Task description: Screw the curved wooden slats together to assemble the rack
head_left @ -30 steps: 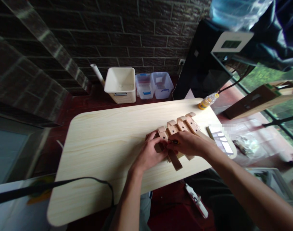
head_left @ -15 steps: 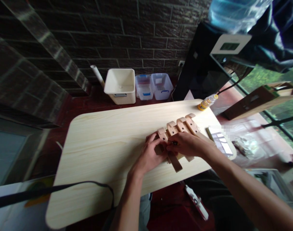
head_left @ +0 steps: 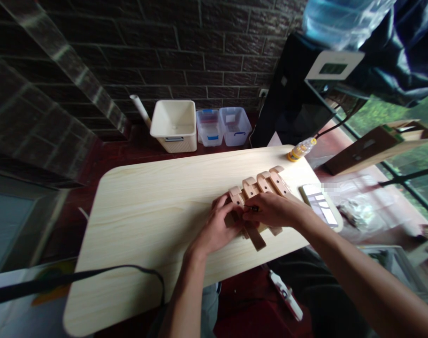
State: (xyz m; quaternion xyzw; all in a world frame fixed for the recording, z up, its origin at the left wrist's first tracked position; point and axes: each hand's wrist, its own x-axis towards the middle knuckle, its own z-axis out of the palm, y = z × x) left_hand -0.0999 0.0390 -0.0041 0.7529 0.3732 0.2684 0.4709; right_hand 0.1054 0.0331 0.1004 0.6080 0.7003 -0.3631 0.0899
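A wooden piece with several curved, strap-like parts and dark holes [head_left: 249, 189] lies on the right half of the pale table [head_left: 143, 202]. My left hand [head_left: 221, 222] is closed on its left end, thumb and fingers around a brown strap. Beside it, my right hand [head_left: 266, 210] is closed around a small dark tool [head_left: 253, 208], whose thin tip points left toward the left fingers. A loose strap end [head_left: 256, 238] sticks out below both hands. The fingertips partly hide where they touch the piece.
A phone [head_left: 319, 205] lies at the table's right end, and a bottle with yellow contents [head_left: 301, 149] stands at the back right corner. Behind the table are a cream bin [head_left: 174, 126] and two clear boxes [head_left: 222, 127]. A black strap [head_left: 111, 268] crosses the lower left.
The whole view has shifted slightly. Both hands keep their hold, with hardly any movement against the wooden piece.
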